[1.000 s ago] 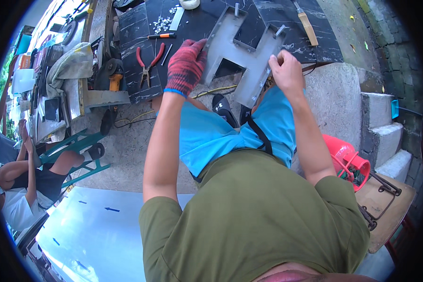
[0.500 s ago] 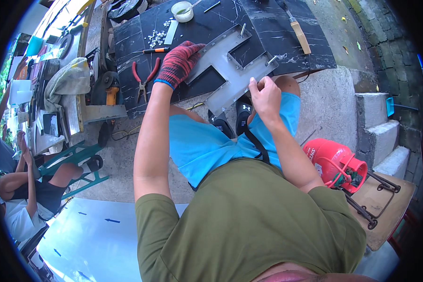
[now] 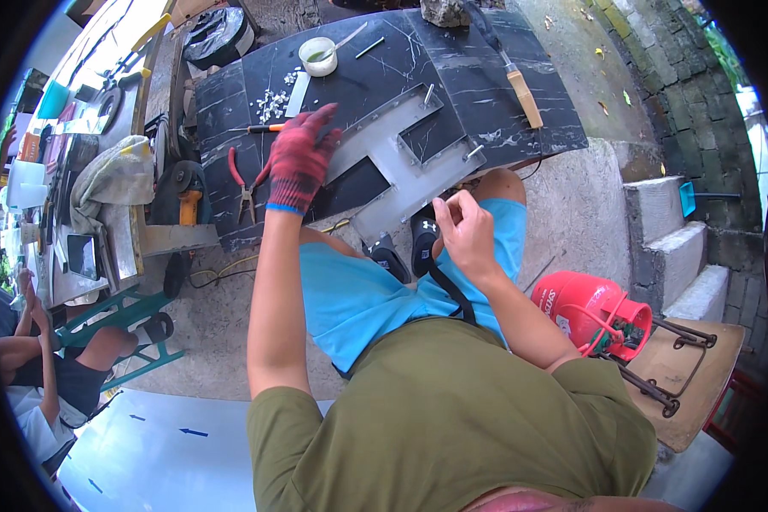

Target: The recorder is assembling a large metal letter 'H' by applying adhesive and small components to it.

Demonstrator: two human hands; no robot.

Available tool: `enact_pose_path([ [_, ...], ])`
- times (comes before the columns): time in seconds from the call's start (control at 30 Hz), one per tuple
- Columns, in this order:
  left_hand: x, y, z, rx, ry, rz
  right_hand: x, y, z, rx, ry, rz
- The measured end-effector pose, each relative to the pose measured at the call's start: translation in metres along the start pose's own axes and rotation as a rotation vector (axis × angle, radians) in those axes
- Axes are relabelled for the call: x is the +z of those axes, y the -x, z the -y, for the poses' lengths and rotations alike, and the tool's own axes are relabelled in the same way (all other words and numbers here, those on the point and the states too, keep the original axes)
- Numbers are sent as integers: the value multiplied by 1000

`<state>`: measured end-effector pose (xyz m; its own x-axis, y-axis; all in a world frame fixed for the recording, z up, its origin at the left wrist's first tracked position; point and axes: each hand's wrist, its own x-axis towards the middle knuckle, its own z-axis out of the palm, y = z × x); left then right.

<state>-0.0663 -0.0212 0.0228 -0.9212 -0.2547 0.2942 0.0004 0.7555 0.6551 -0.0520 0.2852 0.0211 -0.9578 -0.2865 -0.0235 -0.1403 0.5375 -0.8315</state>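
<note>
See bare right hand [image 3: 465, 229] with fingers curled, cannot tell if pinching anything, beside grey H-shaped panel [image 3: 401, 184] overhanging black marbled tabletop [image 3: 454, 75]. See gloved left hand [image 3: 302, 159] with fingers loosely spread, partly hiding red-handled pliers [image 3: 247, 193]. Beyond, see white chips [image 3: 271, 106], white bowl [image 3: 320, 70] holding pale paste [image 3: 318, 55] and stick [image 3: 350, 36]; farthest, cut-off stone [image 3: 443, 12].

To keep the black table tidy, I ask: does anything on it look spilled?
Possibly: loose white bits lie scattered on the black table beside the white strip; in no container, they look spilled.
</note>
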Motion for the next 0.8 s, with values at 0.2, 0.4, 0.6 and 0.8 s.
enact_pose_path([
  [0.2, -39, 61, 16, 93, -74, -374, -35, -6, 10, -176, -25, -77],
  [0.4, -54, 108, 32, -219, -95, -552, -34, -10, 37, -273, -58, -33],
  [0.6, -61, 112, 30, -185, -164, -604, -8, 2, 65, -370, -106, 134],
  [0.8, -57, 141, 29, -322, 26, -647, 8, -24, 101, -459, -70, 208],
])
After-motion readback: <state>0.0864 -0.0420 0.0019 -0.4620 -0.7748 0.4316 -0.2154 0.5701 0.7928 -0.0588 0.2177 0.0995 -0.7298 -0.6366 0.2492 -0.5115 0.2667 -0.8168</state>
